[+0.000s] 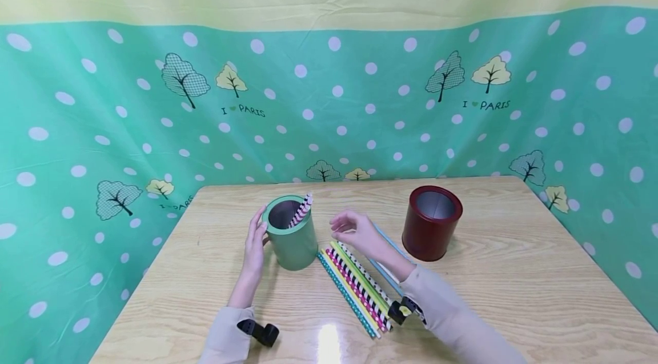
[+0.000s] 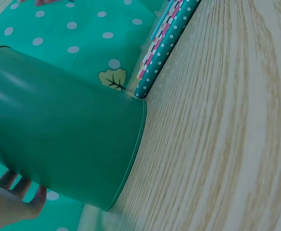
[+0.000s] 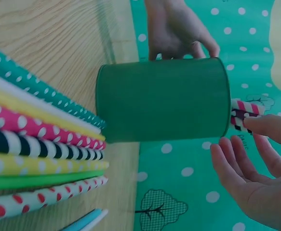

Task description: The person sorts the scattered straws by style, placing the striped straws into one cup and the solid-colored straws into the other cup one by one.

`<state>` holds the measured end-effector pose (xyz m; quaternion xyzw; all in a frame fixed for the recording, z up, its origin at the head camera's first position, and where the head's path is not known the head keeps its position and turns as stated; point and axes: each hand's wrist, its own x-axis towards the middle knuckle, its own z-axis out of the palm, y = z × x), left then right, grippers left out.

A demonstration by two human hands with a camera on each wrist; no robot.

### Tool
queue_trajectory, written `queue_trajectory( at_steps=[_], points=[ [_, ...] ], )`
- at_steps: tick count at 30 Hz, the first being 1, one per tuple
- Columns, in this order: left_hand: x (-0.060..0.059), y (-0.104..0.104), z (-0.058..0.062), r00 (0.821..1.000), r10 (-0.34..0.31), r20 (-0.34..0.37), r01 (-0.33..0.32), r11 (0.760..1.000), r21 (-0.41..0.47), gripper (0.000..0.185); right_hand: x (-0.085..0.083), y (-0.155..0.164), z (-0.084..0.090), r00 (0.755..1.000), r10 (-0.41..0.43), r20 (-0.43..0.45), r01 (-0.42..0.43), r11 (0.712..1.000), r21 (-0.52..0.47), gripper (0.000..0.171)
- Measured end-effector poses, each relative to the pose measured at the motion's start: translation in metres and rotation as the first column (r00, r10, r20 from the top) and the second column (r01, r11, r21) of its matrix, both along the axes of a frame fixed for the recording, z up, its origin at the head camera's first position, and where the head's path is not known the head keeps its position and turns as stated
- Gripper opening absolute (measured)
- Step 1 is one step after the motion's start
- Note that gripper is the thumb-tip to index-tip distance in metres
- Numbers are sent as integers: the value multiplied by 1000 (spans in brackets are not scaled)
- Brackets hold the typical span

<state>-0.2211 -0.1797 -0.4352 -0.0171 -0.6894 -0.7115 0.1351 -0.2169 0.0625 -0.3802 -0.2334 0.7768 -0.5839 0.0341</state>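
The left grip (image 1: 254, 241) is curled against the side of a green can (image 1: 294, 250), holding it near the rim with the fingertips on its wall. The right grip (image 1: 358, 234) is apart, thumb and fingers loosely bent with nothing between them, raised above the straws to the right of the can. The green can stands upright on the tabletop (image 1: 514, 261), its mouth open, and a few striped straws (image 1: 301, 213) in pink, white and black lean out over its right rim; they overlap, so their number is hard to make out.

Beside the can's base, a row of loose straws (image 1: 354, 287) lies slanting toward the person: teal with white dots, white, yellow, pink dotted, black-and-white striped, yellow dotted, plain green and white with red dots. A little to the right of that row, partly behind the right arm, lie blue straws (image 3: 88, 220). Farther right, a dark red can (image 1: 426, 238) stands upright and open. Behind everything hangs a dotted green cloth (image 1: 360, 95) printed with trees.
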Motion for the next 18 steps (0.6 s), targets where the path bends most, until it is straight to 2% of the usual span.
queue_trajectory(
  at_steps=[3,5,8,13,18],
  points=[
    [2,1,4,1000,-9,13,9,1000,7,44,-8,6,-15,999,33,-22,-32,998,60,22],
    [1,1,5,1000,-12,27,12,1000,12,43,-9,10,-19,999,45,-22,-42,994,99,22],
    [-3,-1,-1,999,-14,30,13,1000,21,43,-10,15,-23,998,54,-19,-51,986,156,22],
    [5,3,10,1000,-14,22,14,1000,7,44,-11,22,-29,997,69,-24,-62,975,215,21],
    [10,6,17,1000,-7,29,6,1000,3,44,-11,27,-37,998,59,21,-63,961,270,21]
  ],
)
